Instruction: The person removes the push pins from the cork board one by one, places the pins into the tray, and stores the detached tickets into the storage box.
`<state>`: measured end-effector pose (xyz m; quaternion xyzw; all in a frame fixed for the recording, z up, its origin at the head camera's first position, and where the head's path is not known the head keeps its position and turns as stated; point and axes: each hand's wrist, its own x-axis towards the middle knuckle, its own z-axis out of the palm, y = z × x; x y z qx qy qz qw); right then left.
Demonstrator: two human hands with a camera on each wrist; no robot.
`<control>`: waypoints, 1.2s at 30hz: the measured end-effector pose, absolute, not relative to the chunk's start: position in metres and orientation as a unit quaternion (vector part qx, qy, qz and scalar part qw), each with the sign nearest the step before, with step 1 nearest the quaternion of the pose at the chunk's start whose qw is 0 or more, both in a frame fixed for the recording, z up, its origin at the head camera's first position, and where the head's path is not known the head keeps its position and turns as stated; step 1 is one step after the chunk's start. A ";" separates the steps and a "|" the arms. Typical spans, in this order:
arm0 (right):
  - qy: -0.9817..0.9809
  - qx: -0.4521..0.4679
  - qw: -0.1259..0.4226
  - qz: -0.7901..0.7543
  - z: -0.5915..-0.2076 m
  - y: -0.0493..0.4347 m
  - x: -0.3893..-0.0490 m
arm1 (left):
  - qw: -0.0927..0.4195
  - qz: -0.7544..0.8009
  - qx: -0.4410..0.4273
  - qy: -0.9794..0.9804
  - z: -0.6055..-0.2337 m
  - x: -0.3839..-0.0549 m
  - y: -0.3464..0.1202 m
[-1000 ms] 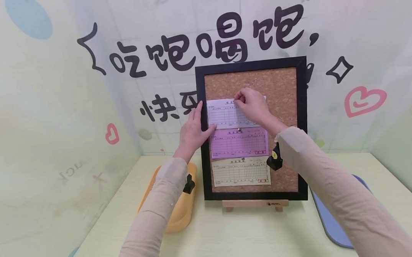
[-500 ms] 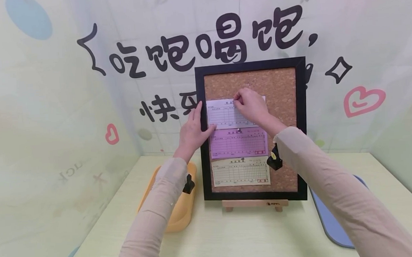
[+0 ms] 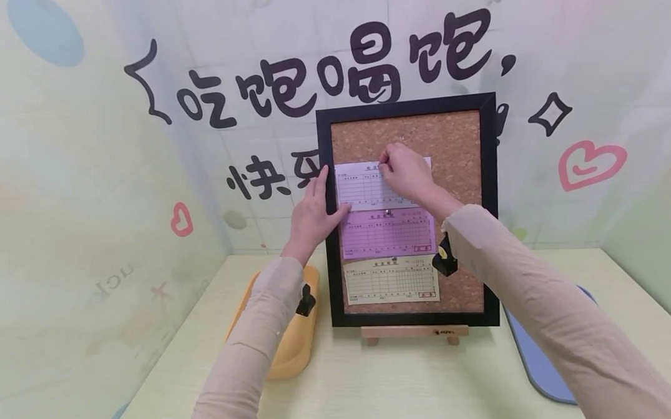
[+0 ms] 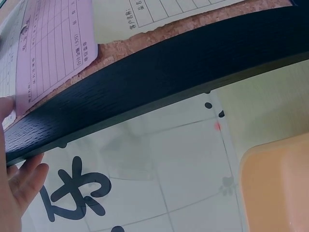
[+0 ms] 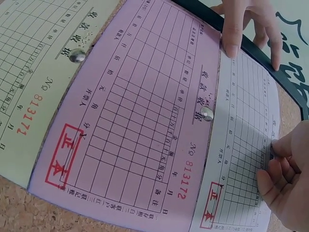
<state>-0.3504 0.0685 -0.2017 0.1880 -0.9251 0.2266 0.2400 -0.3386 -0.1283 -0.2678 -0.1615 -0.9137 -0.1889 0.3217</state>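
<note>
A black-framed cork board (image 3: 457, 157) carries a white receipt slip (image 3: 359, 186), a pink slip (image 3: 390, 235) and a pale yellow slip (image 3: 392, 285), one above another. My left hand (image 3: 312, 215) grips the board's left edge, its thumb on the white slip's lower left corner and its fingers on the frame's outer side. At the white slip's top edge, my right hand (image 3: 409, 172) pinches a thumbtack, mostly hidden by the fingertips. Round-headed thumbtacks hold the pink slip (this thumbtack (image 5: 207, 113)) and the yellow slip (this thumbtack (image 5: 77, 55)).
The board leans on a small wooden easel (image 3: 414, 333) on the pale table (image 3: 405, 388). An orange tray (image 3: 294, 355) lies to the left, partly behind the left forearm. At right, a blue tray (image 3: 539, 363) is partly covered by the right sleeve. A printed wall stands behind.
</note>
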 end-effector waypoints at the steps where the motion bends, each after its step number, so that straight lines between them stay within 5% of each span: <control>1: -0.925 0.188 0.239 0.227 -0.201 0.069 -0.350 | 0.321 -0.188 -0.162 -0.914 -0.268 -0.338 -0.128; 36: -0.911 0.221 0.200 0.286 -0.211 0.088 -0.342 | 0.321 -0.186 -0.168 -0.913 -0.266 -0.337 -0.129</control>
